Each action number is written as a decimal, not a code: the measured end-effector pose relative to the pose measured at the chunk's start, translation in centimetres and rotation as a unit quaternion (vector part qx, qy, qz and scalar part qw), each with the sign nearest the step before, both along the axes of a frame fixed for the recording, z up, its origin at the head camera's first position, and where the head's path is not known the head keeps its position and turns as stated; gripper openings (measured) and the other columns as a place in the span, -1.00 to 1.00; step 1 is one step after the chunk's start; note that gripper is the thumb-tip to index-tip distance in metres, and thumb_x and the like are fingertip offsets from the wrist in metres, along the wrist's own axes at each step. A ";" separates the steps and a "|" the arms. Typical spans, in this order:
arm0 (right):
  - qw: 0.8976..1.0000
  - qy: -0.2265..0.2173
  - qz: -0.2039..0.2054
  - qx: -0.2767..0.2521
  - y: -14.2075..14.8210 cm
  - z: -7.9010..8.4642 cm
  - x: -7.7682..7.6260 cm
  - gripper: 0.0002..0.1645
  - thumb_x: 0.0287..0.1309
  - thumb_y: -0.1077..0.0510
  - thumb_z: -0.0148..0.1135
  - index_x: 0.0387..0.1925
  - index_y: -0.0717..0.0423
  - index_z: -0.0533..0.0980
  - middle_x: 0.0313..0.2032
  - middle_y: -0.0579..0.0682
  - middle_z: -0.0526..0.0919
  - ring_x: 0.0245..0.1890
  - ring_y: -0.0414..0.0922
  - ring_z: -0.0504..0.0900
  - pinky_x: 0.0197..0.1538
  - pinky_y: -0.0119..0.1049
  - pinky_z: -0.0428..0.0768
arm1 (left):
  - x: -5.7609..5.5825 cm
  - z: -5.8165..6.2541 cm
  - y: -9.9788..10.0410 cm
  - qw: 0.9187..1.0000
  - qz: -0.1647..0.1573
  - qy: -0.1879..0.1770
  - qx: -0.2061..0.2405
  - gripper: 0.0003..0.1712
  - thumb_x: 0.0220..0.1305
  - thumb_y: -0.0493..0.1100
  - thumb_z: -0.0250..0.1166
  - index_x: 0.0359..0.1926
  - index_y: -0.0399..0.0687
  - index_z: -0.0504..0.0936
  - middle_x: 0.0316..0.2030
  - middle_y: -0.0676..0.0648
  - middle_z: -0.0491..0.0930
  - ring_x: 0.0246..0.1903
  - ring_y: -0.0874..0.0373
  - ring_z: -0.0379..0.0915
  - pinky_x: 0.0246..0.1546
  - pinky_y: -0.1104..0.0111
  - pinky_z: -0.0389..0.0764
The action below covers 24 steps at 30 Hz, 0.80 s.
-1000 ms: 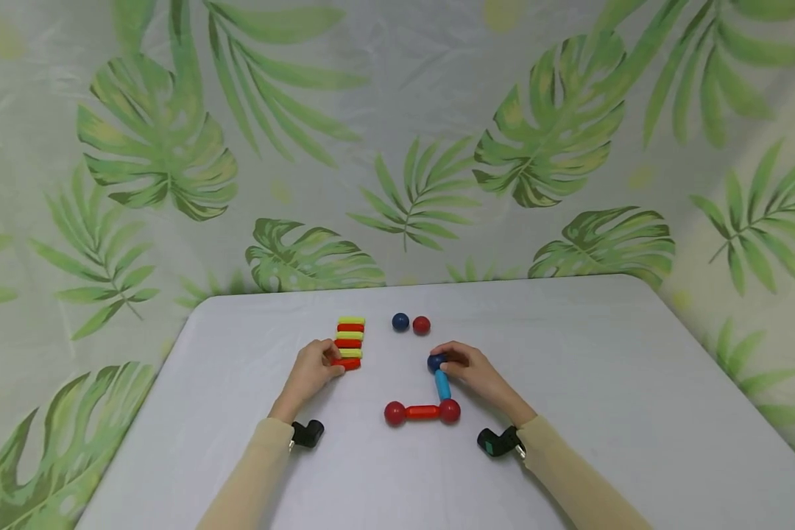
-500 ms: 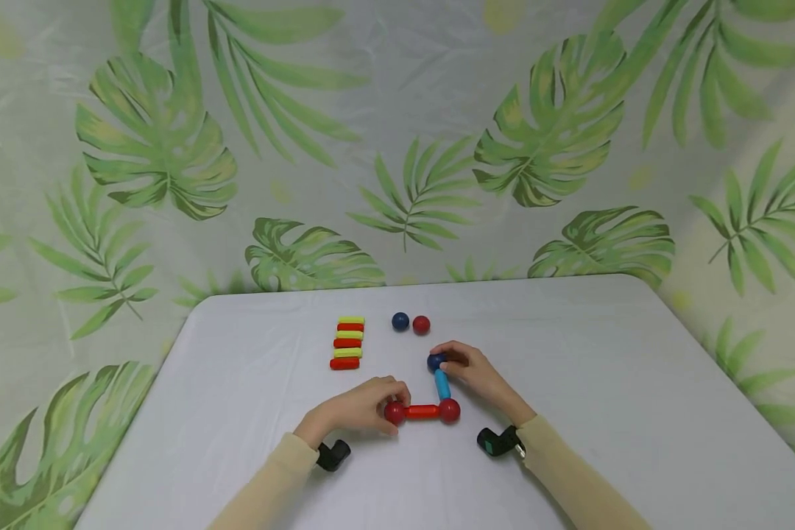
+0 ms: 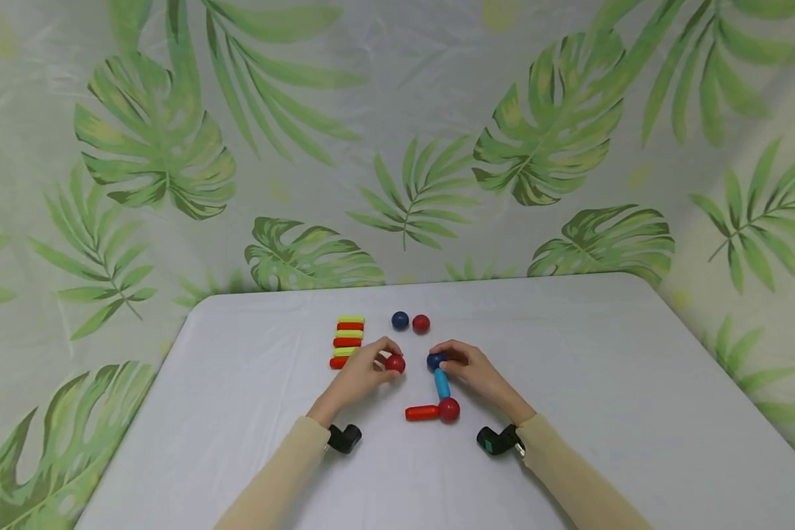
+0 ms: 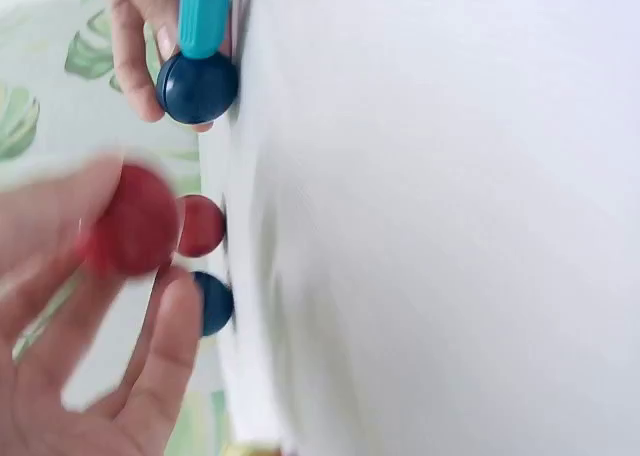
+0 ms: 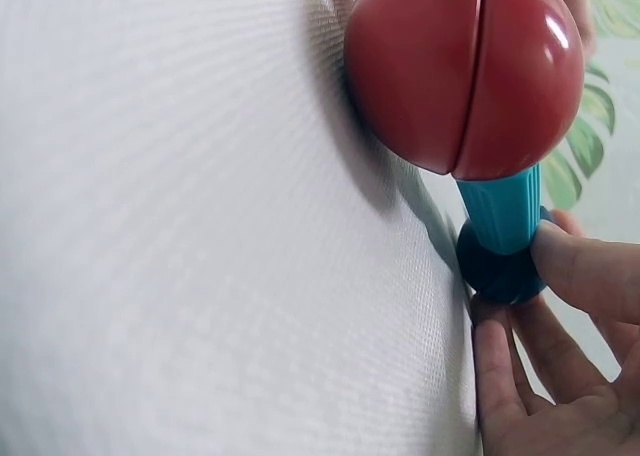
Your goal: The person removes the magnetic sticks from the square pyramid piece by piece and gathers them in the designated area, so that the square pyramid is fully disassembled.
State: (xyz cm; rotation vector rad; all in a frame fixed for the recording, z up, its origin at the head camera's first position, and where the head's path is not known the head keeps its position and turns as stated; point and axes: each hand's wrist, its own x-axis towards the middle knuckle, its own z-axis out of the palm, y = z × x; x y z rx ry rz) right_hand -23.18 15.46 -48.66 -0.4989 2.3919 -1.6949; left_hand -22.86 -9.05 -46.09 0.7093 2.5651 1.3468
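A red ball is pinched between the thumb and fingers of my left hand, left of my right hand. In the left wrist view the same red ball shows blurred. My right hand grips a dark blue ball on the table. From that ball a light blue rod runs toward me to a second red ball. A red rod extends left from this ball, its far end bare.
Left of my left hand lies a column of alternating yellow and red rods, the nearest partly behind the hand. Farther back, a loose dark blue ball and a loose red ball sit side by side on the white table.
My left hand has gone from the row of rods to the red ball at the red rod's left end, pulled it off and carried it away from me. The right hand has stayed still.
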 end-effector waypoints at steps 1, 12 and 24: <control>1.000 -0.001 -0.002 0.001 0.1 -0.1 -0.1 -0.67 0.30 0.34 0.09 0.09 0.26 0.48 0.07 0.20 0.51 0.08 0.12 0.46 0.17 0.01 0.41 | -0.6 -0.1 0.4 0.999 0.032 -0.002 0.019 -0.70 0.20 -0.30 0.33 -0.03 -0.11 0.53 -0.08 -0.04 0.53 -0.13 0.04 0.48 -0.14 0.30 0.56; 1.000 0.003 -0.003 0.006 0.2 -0.4 -0.1 -0.68 0.30 0.33 0.10 0.07 0.22 0.50 0.06 0.17 0.53 0.07 0.09 0.48 0.17 -0.01 0.42 | -4.9 -1.8 3.9 0.975 0.211 -0.019 0.067 -0.73 0.16 -0.32 0.37 -0.12 -0.17 0.52 -0.12 -0.19 0.56 -0.21 -0.02 0.49 -0.14 0.27 0.59; 1.000 0.005 0.000 0.003 0.3 -0.2 -0.1 -0.68 0.29 0.33 0.10 0.07 0.24 0.49 0.05 0.18 0.53 0.06 0.10 0.48 0.17 0.00 0.41 | -1.7 -0.5 2.4 0.998 0.057 0.012 0.015 -0.78 0.20 -0.31 0.33 -0.13 -0.16 0.53 -0.15 -0.13 0.46 -0.21 0.06 0.43 -0.18 0.31 0.54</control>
